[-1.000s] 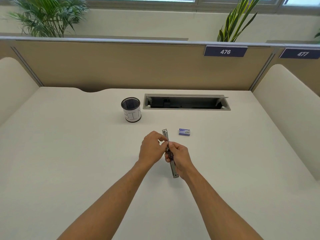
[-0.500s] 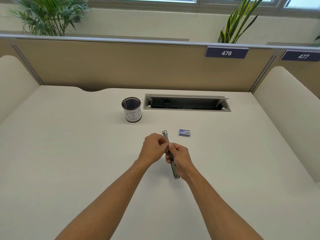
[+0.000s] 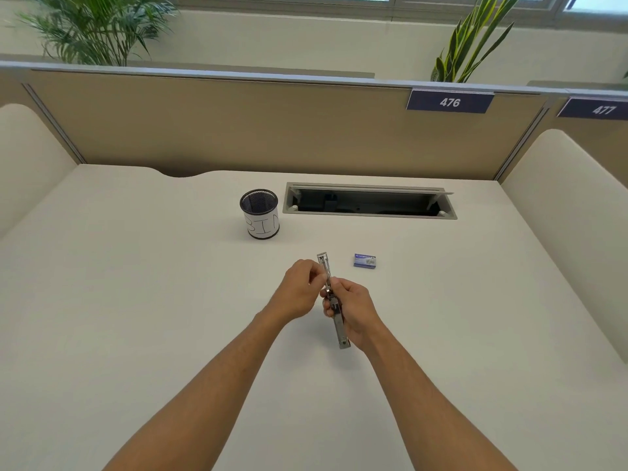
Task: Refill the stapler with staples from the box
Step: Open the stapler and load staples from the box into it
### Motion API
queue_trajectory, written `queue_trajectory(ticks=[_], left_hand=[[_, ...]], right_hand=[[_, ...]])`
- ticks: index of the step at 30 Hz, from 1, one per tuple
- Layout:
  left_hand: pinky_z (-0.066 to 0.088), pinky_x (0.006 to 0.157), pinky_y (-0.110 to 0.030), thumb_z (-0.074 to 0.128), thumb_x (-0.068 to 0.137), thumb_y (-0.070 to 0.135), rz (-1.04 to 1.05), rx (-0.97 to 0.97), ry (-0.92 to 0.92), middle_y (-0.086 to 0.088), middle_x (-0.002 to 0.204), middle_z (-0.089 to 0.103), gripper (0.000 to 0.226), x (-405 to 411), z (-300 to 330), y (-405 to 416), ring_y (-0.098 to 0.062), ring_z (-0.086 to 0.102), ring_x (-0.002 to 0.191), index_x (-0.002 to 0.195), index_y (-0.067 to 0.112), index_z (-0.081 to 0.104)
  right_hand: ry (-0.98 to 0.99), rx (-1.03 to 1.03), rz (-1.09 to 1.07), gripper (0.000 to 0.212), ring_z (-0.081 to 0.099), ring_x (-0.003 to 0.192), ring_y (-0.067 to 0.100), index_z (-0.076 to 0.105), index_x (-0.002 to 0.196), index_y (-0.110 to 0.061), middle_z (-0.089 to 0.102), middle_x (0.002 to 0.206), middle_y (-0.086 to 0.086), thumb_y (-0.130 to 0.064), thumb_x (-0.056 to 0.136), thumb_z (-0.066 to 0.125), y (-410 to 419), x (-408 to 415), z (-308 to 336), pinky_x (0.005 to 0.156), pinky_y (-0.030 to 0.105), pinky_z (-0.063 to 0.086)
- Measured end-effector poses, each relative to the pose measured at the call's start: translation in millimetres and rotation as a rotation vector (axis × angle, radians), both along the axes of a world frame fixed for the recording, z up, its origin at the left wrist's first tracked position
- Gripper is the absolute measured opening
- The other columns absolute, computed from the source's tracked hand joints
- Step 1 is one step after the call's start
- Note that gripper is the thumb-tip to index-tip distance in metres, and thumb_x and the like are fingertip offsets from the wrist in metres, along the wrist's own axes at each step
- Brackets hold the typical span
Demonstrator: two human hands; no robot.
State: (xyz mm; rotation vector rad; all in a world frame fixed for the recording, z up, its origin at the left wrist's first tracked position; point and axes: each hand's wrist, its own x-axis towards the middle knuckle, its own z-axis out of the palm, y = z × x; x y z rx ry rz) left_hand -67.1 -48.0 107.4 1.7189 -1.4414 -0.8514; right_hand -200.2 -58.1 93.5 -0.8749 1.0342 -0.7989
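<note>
Stapler (image 3: 334,307): opened flat, gripped mid-body by right hand (image 3: 353,309)
Left hand (image 3: 300,292): pinching at its upper rail, maybe staples
Box (image 3: 364,261): on worktop (image 3: 136,300)

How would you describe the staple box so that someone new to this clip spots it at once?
Start at the long open cable slot set into the white desk. Just nearer the person than the slot's middle, the staple box lies flat on the desk, right of the hands and apart from them. It is the only small blue-and-white box there, unlike the round mesh cup marked BIN.
</note>
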Motion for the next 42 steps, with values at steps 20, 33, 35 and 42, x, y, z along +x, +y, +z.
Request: queue_trajectory(ticks=[20,33,35,42], left_hand=[[0.040,0.064,-0.022,0.058,0.092,0.019,0.467,-0.042,0.350,0.002,0.081,0.062,0.013,103.8,21.2,-98.7,-0.011,0.053,0.076,0.081,0.019,0.065],[0.050,0.074,-0.030,0.073,0.079,0.017,0.653,-0.146,0.026,0.006,0.077,0.062,0.009,139.7,22.1,-141.7,-0.015,0.059,0.075,0.082,0.017,0.064],[0.051,0.075,-0.030,0.070,0.081,0.020,0.665,-0.187,0.008,0.001,0.086,0.066,0.005,136.7,24.0,-137.4,-0.014,0.059,0.077,0.083,0.017,0.066],[0.040,0.065,-0.005,0.067,0.088,0.028,0.315,-0.271,0.062,0.003,0.092,0.066,0.012,80.5,10.3,-88.0,0.009,0.057,0.077,0.091,0.016,0.068]], right_hand=[[-0.043,0.106,-0.044,0.027,0.050,0.053,0.014,0.066,0.102,0.001,0.060,0.074,0.009,-0.015,0.102,0.045,-19.8,12.0,-12.5,0.047,0.024,0.041],[-0.048,0.137,-0.077,0.027,0.050,0.053,0.014,0.067,0.101,0.001,0.060,0.074,0.009,-0.015,0.102,0.045,-32.6,17.2,-20.8,0.047,0.024,0.040],[-0.051,0.138,-0.082,0.026,0.050,0.053,0.015,0.067,0.100,0.000,0.060,0.074,0.009,-0.014,0.102,0.044,-31.3,17.3,-21.5,0.047,0.024,0.040],[-0.081,0.153,-0.113,0.026,0.053,0.053,0.016,0.067,0.100,0.001,0.061,0.075,0.010,-0.015,0.102,0.046,-33.7,18.3,-21.9,0.048,0.024,0.043]])
